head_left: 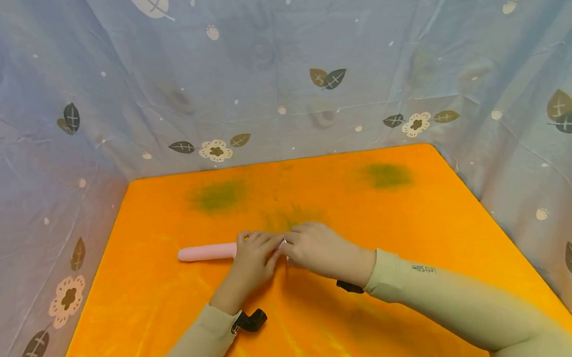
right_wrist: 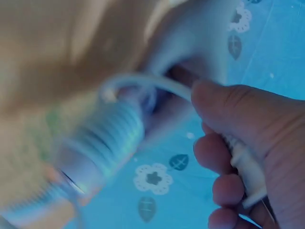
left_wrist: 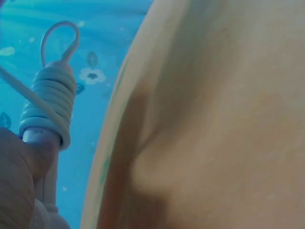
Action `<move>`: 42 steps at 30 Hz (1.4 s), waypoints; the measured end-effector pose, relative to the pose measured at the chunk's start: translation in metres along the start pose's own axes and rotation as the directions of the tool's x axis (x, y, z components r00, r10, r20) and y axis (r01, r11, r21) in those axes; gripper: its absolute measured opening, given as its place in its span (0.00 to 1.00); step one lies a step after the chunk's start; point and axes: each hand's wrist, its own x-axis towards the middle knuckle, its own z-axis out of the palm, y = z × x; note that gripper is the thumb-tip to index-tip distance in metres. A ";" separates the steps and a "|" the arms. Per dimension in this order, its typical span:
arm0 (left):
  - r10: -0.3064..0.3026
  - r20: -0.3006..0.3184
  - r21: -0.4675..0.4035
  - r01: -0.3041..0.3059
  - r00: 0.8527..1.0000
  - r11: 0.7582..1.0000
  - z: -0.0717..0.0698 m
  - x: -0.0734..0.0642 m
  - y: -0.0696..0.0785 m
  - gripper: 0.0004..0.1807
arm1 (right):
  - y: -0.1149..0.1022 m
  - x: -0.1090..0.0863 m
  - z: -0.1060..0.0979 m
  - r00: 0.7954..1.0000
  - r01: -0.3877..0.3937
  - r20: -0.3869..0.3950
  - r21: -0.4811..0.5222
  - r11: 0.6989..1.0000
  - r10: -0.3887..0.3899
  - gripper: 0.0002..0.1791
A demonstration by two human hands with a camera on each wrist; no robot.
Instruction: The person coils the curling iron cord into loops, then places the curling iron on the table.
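Observation:
A pink rod-shaped wand (head_left: 207,252) with a rounded end lies crosswise over the table, its bare end pointing left. My left hand (head_left: 257,256) grips it near its other end. In the left wrist view, a pale cord (left_wrist: 50,98) is wound in several close coils round the handle, with a loop standing above the tip. Close beside the left hand, my right hand (head_left: 322,252) pinches the cord's free length between thumb and forefinger. In the right wrist view, a white plug-like end piece (right_wrist: 250,174) sits inside its curled fingers. The coils are blurred there.
An orange cloth with green smudges covers the table (head_left: 177,321). Grey-blue curtains (head_left: 278,53) with leaf and flower prints enclose its back and both sides. Black wrist straps (head_left: 252,320) show at the cuffs of the light sleeves.

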 end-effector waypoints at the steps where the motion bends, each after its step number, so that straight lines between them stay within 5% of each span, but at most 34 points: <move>1: 0.013 0.011 -0.003 -0.013 1.000 1.000 0.001 -0.001 0.001 0.15 | 0.003 0.003 -0.004 1.000 0.012 0.012 0.007 1.000 -0.013 0.08; 7: 0.097 0.012 -0.035 -0.097 0.995 0.995 0.001 -0.004 0.006 0.14 | 0.037 0.010 -0.010 0.995 0.018 0.089 0.271 0.962 -0.043 0.07; 15: 0.226 0.008 -0.080 -0.224 0.974 0.971 0.000 -0.005 0.011 0.13 | 0.070 0.010 0.008 0.961 -0.217 0.268 0.581 0.785 0.068 0.07; 18: 0.249 -0.018 -0.077 -0.249 0.968 0.965 0.000 -0.006 0.011 0.13 | 0.079 0.010 0.021 0.933 -0.331 0.337 0.675 0.659 0.124 0.07; 21: 0.208 -0.041 -0.102 -0.212 0.977 0.972 -0.003 -0.005 0.009 0.15 | 0.088 0.006 0.035 0.902 -0.426 0.390 0.735 0.527 0.185 0.06; 25: 0.134 -0.067 -0.178 -0.144 0.989 0.973 -0.011 -0.003 0.006 0.19 | 0.091 -0.003 0.055 0.890 -0.454 0.385 0.788 0.416 0.242 0.08; 27: 0.105 -0.079 -0.212 -0.120 0.991 0.970 -0.015 -0.001 0.005 0.20 | 0.089 -0.007 0.065 0.883 -0.460 0.389 0.828 0.319 0.264 0.09; 32: 0.042 -0.120 -0.265 -0.073 0.992 0.962 -0.022 0.004 0.002 0.23 | 0.074 -0.018 0.091 0.836 -0.459 0.442 0.888 -0.025 0.327 0.13; 33: 0.032 -0.133 -0.268 -0.067 0.991 0.961 -0.022 0.006 0.002 0.23 | 0.069 -0.021 0.096 0.834 -0.439 0.430 0.897 -0.054 0.345 0.13; 34: 0.018 -0.144 -0.270 -0.057 0.989 0.961 -0.022 0.008 0.001 0.24 | 0.064 -0.023 0.099 0.835 -0.418 0.413 0.906 -0.069 0.363 0.13; 38: -0.041 -0.172 -0.236 -0.001 0.984 0.972 -0.019 0.016 -0.002 0.24 | 0.040 -0.024 0.111 0.856 -0.336 0.298 0.942 0.016 0.423 0.12; 40: -0.081 -0.156 -0.210 0.047 0.984 0.977 -0.017 0.020 -0.004 0.23 | 0.028 -0.020 0.116 0.835 -0.346 0.289 0.938 0.037 0.469 0.13; 42: -0.125 -0.123 -0.171 0.103 0.985 0.980 -0.015 0.026 -0.006 0.22 | 0.018 -0.015 0.122 0.787 -0.367 0.320 0.930 -0.017 0.527 0.14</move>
